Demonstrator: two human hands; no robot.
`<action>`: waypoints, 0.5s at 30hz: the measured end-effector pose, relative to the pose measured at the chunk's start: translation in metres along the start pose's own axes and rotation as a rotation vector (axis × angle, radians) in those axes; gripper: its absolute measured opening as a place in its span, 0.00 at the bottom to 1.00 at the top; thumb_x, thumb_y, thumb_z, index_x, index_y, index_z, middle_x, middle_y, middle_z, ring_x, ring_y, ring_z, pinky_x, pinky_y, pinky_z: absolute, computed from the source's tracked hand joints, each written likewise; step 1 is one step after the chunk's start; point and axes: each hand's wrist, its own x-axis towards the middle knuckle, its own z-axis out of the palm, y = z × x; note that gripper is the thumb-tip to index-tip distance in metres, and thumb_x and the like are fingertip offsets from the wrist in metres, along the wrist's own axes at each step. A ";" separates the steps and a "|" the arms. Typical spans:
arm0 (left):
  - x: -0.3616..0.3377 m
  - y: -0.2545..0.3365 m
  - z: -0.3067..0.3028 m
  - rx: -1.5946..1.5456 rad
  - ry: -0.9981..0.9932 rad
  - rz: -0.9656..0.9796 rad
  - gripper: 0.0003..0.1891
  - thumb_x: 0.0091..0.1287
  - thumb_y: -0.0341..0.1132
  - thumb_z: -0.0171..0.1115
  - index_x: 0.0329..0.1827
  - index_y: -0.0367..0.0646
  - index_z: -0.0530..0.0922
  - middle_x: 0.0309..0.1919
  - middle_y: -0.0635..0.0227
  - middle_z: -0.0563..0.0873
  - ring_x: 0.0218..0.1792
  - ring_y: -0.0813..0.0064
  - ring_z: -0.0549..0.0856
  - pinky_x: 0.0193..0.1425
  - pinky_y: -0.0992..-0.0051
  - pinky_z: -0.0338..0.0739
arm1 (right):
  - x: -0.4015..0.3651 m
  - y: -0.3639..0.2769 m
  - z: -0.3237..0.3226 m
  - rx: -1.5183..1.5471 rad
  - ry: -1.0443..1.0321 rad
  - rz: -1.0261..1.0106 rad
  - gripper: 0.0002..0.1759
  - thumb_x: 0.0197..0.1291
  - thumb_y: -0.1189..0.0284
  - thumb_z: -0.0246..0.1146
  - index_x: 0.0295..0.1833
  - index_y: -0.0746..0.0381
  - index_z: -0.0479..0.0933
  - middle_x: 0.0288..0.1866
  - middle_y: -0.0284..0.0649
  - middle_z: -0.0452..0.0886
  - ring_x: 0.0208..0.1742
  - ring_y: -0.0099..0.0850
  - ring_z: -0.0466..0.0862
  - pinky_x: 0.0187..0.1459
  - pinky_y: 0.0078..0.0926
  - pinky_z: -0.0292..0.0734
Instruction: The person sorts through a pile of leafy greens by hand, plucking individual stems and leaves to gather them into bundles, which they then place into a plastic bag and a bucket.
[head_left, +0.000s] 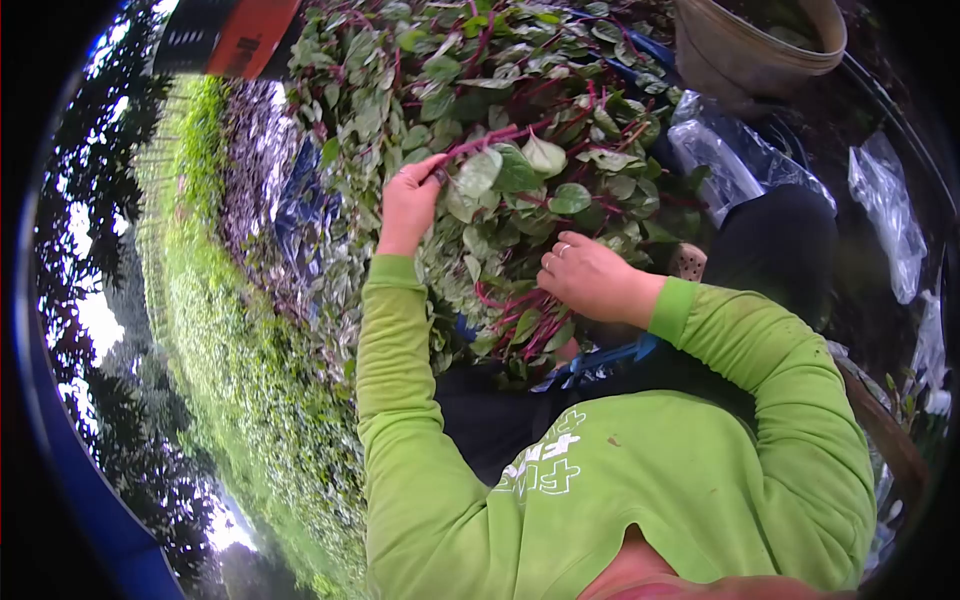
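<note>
Head view, stalk: red-stemmed green-leaved stalk [497, 165] is pinched tight by left hand [408, 205] fingers, above the leaf heap [450, 70].
Other: right hand [592, 281] is laid on heap, fingers curled, grip hidden.
Ground: blue plastic sheet [300, 205], grassy field [205, 320].

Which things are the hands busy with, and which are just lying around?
Busy with:
left hand, pinching a red stem
right hand, resting on the pile of leaves

Just lying around:
basket
plastic bags
orange crate
</note>
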 end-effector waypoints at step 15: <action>-0.116 -0.001 0.045 -0.253 -0.482 -0.222 0.27 0.65 0.19 0.59 0.68 0.44 0.84 0.51 0.71 0.84 0.51 0.81 0.82 0.54 0.82 0.74 | 0.005 -0.002 -0.006 0.003 0.193 0.006 0.11 0.59 0.70 0.61 0.42 0.65 0.83 0.66 0.48 0.79 0.71 0.45 0.76 0.83 0.53 0.57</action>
